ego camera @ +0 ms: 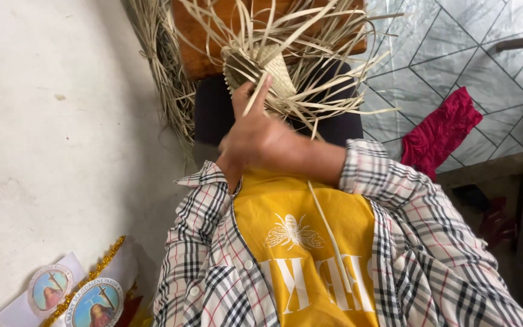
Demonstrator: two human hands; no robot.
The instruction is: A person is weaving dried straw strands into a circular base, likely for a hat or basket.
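a half-woven straw piece (261,69) is being worked on here, a small basket or hat crown by the look of it, with loose pale strips (328,79) fanning out from it in every direction. it's held up over the lap, just in front of a wooden board (198,51), at the top middle of the head view.

the weaving step looks to be in hand: one strip (255,95) is pinched between the fingers of the right hand (255,136), which is closed on it, fingertips touching the woven part from below. the left hand can't really be made out, it's tucked behind the right one, so whether it's gripping anything can't be told. only its checked sleeve (204,200) is clearly seen.

as a guess, the next move calls for that pinched strip to be threaded over and under its neighbours and pulled snug, with the woven part kept steady so the tension isn't lost.

another long strip (331,233) is hanging down across the yellow shirt (301,218). a red cloth (440,130) is lying on the tiled floor (473,54) well off to the side, and a bundle of spare straw (164,72) is piled by the white wall (49,121).
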